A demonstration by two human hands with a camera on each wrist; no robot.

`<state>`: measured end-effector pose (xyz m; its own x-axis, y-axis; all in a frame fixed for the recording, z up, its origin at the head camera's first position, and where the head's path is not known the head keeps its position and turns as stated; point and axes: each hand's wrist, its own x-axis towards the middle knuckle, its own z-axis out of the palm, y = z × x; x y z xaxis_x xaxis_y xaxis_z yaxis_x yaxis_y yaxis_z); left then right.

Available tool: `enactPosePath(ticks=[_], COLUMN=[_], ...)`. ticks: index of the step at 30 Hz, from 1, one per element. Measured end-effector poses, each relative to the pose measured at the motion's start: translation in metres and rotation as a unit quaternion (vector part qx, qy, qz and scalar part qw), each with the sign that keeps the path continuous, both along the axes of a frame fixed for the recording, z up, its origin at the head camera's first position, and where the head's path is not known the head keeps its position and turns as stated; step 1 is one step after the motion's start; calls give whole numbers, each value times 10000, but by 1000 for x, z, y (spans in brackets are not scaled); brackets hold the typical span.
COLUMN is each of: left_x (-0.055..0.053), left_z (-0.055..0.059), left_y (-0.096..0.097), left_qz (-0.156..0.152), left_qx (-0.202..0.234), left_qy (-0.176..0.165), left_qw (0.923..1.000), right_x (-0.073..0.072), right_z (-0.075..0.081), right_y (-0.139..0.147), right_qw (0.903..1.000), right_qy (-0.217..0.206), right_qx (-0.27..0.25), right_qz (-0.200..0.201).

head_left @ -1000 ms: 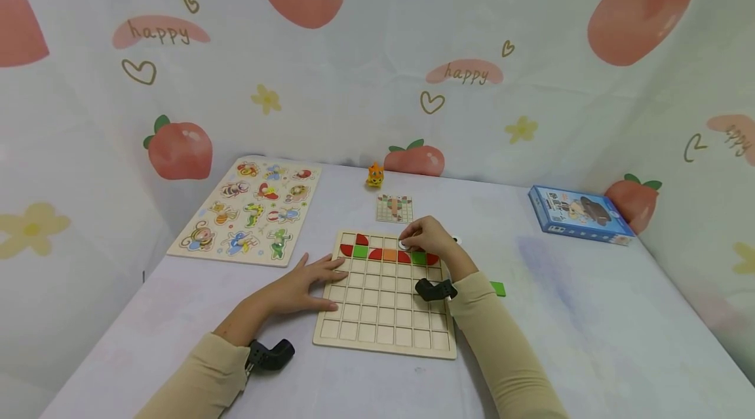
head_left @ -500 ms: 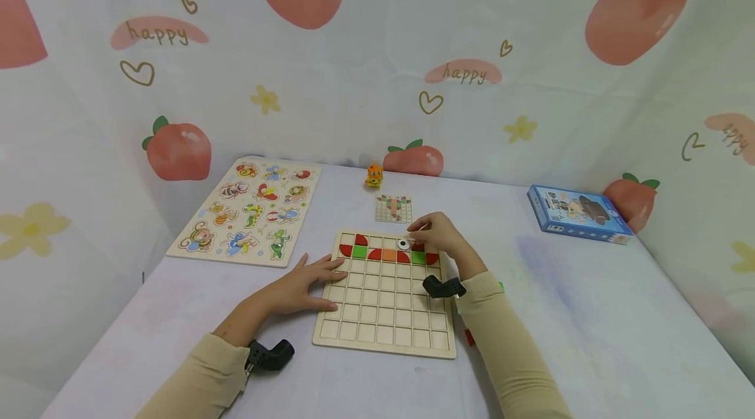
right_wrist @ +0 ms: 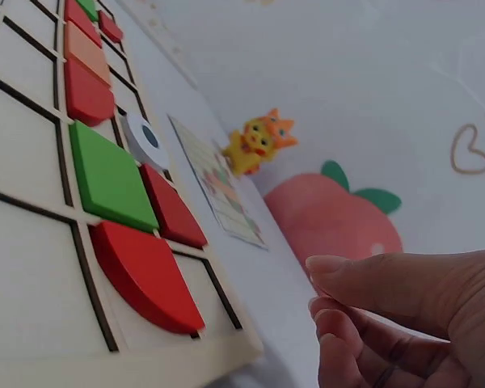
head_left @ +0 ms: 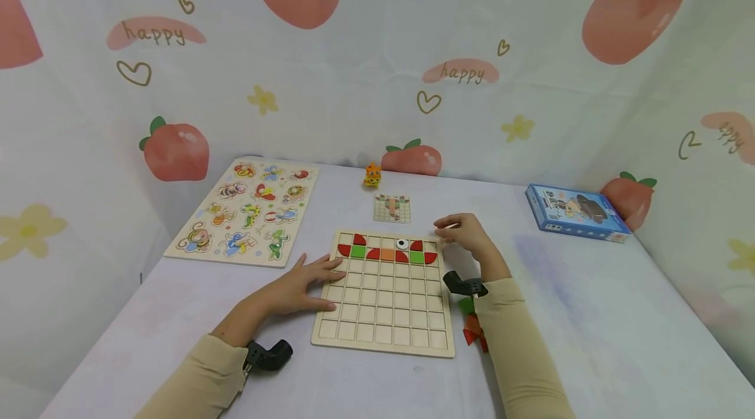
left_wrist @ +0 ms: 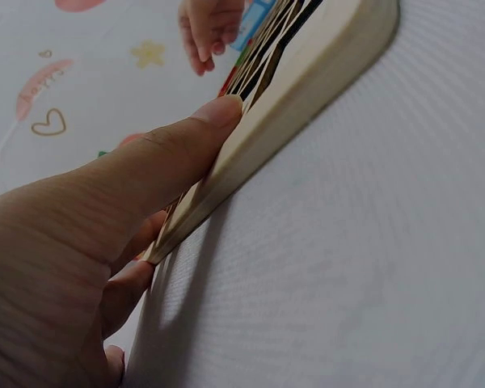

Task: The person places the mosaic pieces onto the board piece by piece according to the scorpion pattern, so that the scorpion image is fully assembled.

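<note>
A wooden grid board (head_left: 383, 298) lies on the table, its top rows partly filled with red, green and orange tiles. A round white eye piece (head_left: 402, 244) sits in the top row, right of the middle. My left hand (head_left: 301, 286) rests on the board's left edge, fingers spread; in the left wrist view the thumb (left_wrist: 218, 113) lies on the rim. My right hand (head_left: 468, 235) is off the board's top right corner, fingers loosely bent and holding nothing. In the right wrist view, a red quarter-round tile (right_wrist: 145, 279) sits beside a green square tile (right_wrist: 113, 178).
Loose red pieces (head_left: 473, 327) and a green piece (head_left: 466, 305) lie beside the right forearm. A small pattern card (head_left: 392, 208) and an orange-yellow figurine (head_left: 372, 175) are behind the board. An insect puzzle board (head_left: 244, 209) lies left, a blue box (head_left: 578, 212) right.
My right hand has let go of the eye piece in the top row and moved right, off the board. Loose pieces by the forearm have come into view. The left hand stays put.
</note>
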<state>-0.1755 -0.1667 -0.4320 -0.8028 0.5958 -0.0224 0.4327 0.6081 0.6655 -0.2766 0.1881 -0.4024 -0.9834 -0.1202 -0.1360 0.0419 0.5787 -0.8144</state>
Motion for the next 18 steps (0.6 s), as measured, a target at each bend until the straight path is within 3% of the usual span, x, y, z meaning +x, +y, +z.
enactPosePath(ticks=[6,18], left_x=[0,0], left_z=[-1,-1], left_y=[-1,-1], left_qz=[-8,-74], left_qx=[12,11], left_qy=[10,32], left_qw=[10000,10000], right_x=[2,1], right_z=[-6,-22], right_y=[15,30], right_qw=[9988,9964], right_qy=[14,-120], right_qx=[-46,182], right_qz=[-490,-815])
